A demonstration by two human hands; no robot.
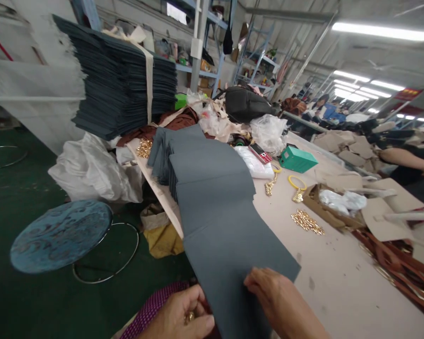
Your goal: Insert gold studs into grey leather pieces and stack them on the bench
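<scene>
Dark blue-grey sheet panels (pixel 215 226) lie overlapped in a long run from a small pile down to the near table edge. At the lower left, my left hand (pixel 183 315) curls beside the edge of the nearest panel, with a small gold metal piece (pixel 190 318) showing between its fingers. Over that panel's near part is my right hand (pixel 279 301), its fingers bent and pressed together at the surface. Whatever its fingertips hold is hidden.
Loose gold pieces (pixel 306 221) lie on the table (pixel 339 287), near a cardboard box (pixel 325 207), a green box (pixel 298 158) and a red phone (pixel 260 153). A tall stack of dark panels (pixel 116 80) stands behind. A round blue stool (pixel 61 235) is at left. Another person's arm (pixel 410 160) shows at right.
</scene>
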